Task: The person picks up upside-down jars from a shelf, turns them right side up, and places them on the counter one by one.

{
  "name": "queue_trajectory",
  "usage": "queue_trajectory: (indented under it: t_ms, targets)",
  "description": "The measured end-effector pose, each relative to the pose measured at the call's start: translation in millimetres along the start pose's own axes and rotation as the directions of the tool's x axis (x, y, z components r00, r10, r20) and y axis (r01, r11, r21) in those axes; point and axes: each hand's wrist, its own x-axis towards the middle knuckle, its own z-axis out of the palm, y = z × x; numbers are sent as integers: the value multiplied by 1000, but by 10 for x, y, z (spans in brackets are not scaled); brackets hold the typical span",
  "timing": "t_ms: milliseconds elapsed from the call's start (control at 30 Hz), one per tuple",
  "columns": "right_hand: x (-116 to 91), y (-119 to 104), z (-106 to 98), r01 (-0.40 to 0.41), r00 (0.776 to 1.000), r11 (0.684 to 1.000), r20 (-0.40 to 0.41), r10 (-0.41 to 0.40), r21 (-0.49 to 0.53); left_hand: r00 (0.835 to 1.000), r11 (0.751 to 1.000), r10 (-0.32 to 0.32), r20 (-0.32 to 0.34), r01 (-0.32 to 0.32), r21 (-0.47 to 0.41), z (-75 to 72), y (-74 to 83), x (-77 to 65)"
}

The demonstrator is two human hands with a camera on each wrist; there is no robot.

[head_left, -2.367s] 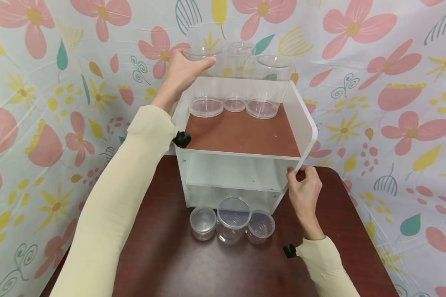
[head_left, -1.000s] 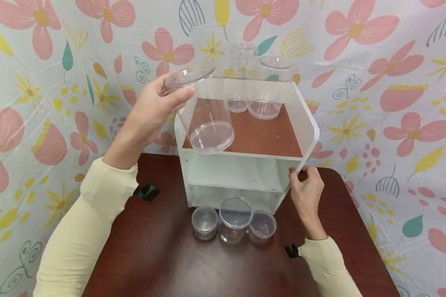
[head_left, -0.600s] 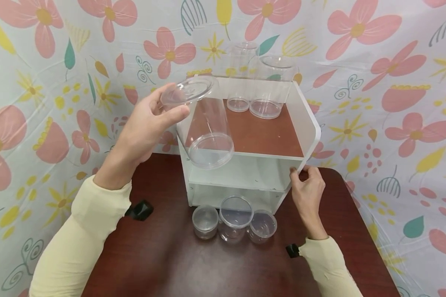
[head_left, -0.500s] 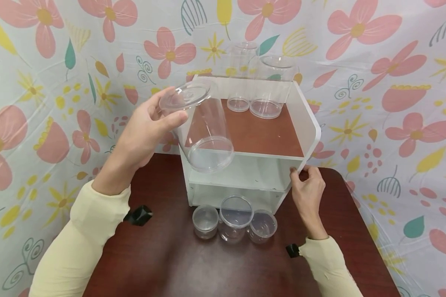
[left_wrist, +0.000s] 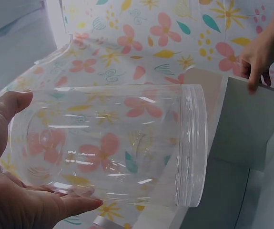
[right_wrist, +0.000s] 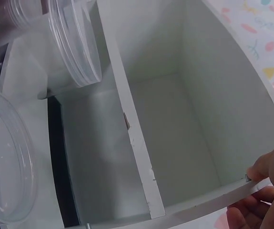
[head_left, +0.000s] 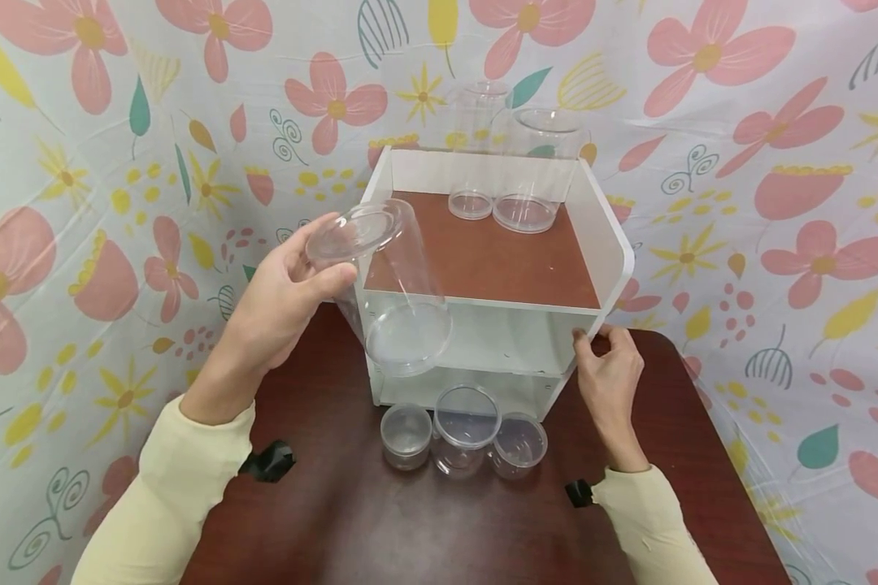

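Note:
My left hand [head_left: 267, 305] grips a tall clear plastic jar [head_left: 408, 280] near its base end, thumb on one side and fingers on the other. The jar is tilted, lid end lower and toward the right, in front of the small white shelf unit [head_left: 607, 236]. In the left wrist view the jar [left_wrist: 108, 143] appears see-through, with its ridged lid [left_wrist: 192, 145] at the right. My right hand [head_left: 609, 374] pinches the front edge of the unit's right side panel; the right wrist view shows the thumb inside and fingers outside [right_wrist: 251, 210].
Two tall clear jars [head_left: 471, 150] [head_left: 534, 166] stand at the back of the brown top board [head_left: 483, 260]. Three short lidded jars [head_left: 406, 439] [head_left: 467, 418] [head_left: 518, 447] stand before the unit on the dark table [head_left: 424, 536]. Floral cloth [head_left: 790, 244] hangs behind.
My left hand has lifted the tall jar off the left of the top board, then brought it forward and down while tilting it. The right hand has kept its hold on the side panel.

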Motion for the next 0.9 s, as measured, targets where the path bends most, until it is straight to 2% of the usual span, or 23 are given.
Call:
queue_trajectory:
  t_ms: [267,400,900]
  targets:
    - [-6,-26,-18,-14,1000,1000,-3,14,9,1000,997,22,-8,-22,-68,7,-253,-110]
    - [-8,-34,-20,-21,1000,1000,-9,21,11,1000,996,13,-20,-15,-91,22,-364,-143]
    - [-14,-14,3,-52,999,999,-11,52,10,999,996,-31,-18,29,-84,13,-658,-259]
